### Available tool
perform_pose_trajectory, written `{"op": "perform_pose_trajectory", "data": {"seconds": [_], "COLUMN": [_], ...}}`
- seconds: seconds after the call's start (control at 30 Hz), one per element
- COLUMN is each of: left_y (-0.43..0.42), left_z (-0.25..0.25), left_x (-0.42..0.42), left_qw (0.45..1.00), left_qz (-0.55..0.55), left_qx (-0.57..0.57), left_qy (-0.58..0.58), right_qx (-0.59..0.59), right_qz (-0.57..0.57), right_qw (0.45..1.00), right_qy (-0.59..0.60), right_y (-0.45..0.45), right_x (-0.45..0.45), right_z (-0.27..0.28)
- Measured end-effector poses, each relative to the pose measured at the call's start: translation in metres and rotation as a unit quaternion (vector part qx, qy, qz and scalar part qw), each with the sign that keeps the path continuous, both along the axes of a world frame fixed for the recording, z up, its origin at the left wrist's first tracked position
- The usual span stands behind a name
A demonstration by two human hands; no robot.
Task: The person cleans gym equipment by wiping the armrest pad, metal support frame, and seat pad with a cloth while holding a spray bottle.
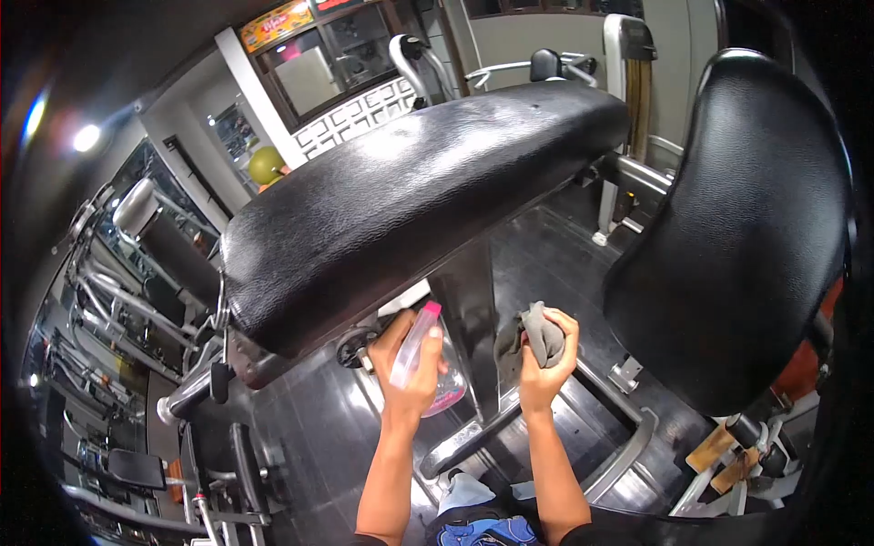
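Note:
My left hand [411, 369] is wrapped round a clear spray bottle [448, 393] with a pink tip, and some pink shows near its base. In my right hand [557, 364] is a bunched grey cloth [537, 337], part of it hanging below the fingers. Both hands are below the near edge of a long black padded cushion [410, 191] on a gym machine, apart from it. The cushion's top shines under the lights. To the right of my right hand stands a black padded seat [733, 227].
A dark upright post [464, 318] supports the cushion, with a metal base frame [628, 455] on the dark floor. More exercise machines [146, 282] line the left side. A green ball [266, 166] is at the back near a window [328, 64].

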State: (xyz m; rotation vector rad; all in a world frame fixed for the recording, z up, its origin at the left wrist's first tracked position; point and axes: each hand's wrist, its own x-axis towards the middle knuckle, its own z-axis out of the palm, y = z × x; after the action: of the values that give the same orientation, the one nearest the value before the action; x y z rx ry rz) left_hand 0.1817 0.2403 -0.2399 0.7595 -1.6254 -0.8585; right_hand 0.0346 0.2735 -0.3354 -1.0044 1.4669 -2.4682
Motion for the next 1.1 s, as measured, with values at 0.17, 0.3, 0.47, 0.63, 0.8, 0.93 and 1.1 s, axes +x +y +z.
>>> {"op": "perform_pose_trajectory", "data": {"seconds": [0.17,0.3,0.47,0.63,0.8,0.93,1.1], "left_y": [-0.017,-0.020,-0.008,-0.002,0.003,0.006,0.009], "left_z": [-0.007,-0.015,-0.014,-0.032,-0.040,-0.037,-0.033], "left_x": [-0.015,-0.007,0.006,0.026,0.034,0.036,0.035], "left_qw": [1.000,0.999,0.999,0.999,0.996,0.998,0.996], "left_qz": [0.018,0.025,0.013,0.009,-0.006,-0.022,0.007], "left_qx": [-0.015,-0.015,0.014,0.045,0.087,0.065,0.081], "left_qy": [0.006,-0.015,-0.028,0.001,0.026,0.012,-0.021], "right_qx": [0.001,0.022,-0.039,-0.059,0.010,0.016,-0.036], "right_qz": [0.012,0.027,0.006,0.018,0.047,0.011,-0.011], "right_qw": [1.000,0.999,0.997,0.988,0.998,1.000,0.995], "right_qy": [0.022,0.019,0.066,0.144,-0.030,0.004,0.090], "right_y": [-0.002,-0.019,-0.067,-0.071,-0.073,-0.079,-0.065], "right_x": [-0.005,0.002,0.022,0.033,0.015,0.010,0.036], "right_z": [0.001,0.021,0.062,0.019,0.017,0.058,0.001]}}
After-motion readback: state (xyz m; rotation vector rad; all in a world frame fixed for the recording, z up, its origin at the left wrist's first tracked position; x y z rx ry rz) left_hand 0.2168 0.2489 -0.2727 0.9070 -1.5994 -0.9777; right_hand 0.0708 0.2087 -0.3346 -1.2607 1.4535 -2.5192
